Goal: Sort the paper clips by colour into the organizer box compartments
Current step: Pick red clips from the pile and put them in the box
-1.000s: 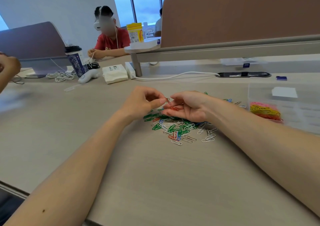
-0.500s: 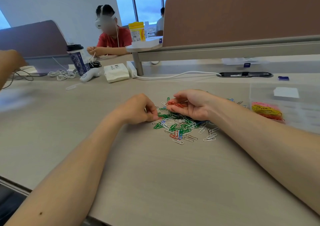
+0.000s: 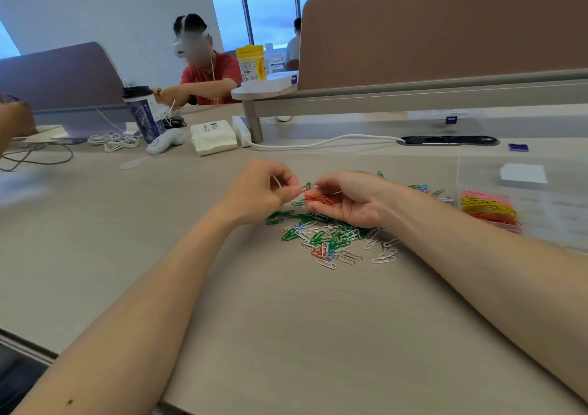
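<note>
Left hand [image 3: 264,192] is pinching a single clip [image 3: 306,188] between thumb and forefinger, other fingers curled in; the clip's colour is too small to tell. Right hand [image 3: 348,203] is lying palm-up, fingers curled round a small bunch of red clips [image 3: 320,199], with the two hands' fingertips nearly touching. Both hands are hovering over the far edge of the loose pile [image 3: 331,238] of green, white, blue and a few red clips, which is lying mid-surface [image 3: 286,335]. A few stray clips are sitting between the pile and the box. The clear organizer box [image 3: 553,211] is sitting at the right, well apart from the hands. Sorted clips [image 3: 486,206] in pink, yellow and red are showing at its near-left side; the compartment walls are too faint to tell which compartment.
</note>
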`<state>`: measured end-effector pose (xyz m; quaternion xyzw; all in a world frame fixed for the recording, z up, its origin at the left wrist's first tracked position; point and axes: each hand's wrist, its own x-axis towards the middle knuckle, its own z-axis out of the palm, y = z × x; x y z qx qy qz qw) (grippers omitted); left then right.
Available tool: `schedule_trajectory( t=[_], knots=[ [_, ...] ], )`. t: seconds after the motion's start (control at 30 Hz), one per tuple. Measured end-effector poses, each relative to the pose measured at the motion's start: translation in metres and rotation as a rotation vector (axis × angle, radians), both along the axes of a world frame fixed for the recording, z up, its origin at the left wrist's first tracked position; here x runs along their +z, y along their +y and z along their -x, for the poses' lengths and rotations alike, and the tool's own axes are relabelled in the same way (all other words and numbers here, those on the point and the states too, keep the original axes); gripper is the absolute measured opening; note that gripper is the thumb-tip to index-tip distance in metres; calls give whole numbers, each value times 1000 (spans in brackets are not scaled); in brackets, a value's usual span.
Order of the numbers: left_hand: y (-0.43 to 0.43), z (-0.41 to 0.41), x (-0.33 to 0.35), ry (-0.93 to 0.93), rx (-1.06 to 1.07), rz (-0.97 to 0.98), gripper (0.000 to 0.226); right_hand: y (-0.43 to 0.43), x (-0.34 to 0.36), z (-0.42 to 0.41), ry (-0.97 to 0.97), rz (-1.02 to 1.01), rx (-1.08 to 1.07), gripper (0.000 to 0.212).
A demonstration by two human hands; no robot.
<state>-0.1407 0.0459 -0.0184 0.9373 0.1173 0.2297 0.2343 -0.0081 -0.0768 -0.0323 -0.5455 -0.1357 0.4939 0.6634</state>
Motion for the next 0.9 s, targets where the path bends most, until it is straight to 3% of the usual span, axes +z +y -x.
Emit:
schedule_trajectory(
  t=[0.2,0.27,0.4,0.47,0.67,0.9],
  knots=[
    [-7,-3,0,-116,-53,-41,18,0,-1,-1,18,-17,11,11],
    [-9,4,4,-17,-169,-7,14,0,0,-3,14,-27,-7,13],
    [-22,11,-2,353,-381,-59,11,-3,3,-6,-9,-22,-43,13],
    [-24,9,-6,404,-397,-67,13,-5,3,-7,-25,-16,-59,13],
    [-25,7,-8,427,-354,-99,4,-7,2,-8,-37,-25,-57,13],
    [-27,7,-6,338,-414,-109,11,-8,2,-8,-45,-33,-57,12]
  ],
)
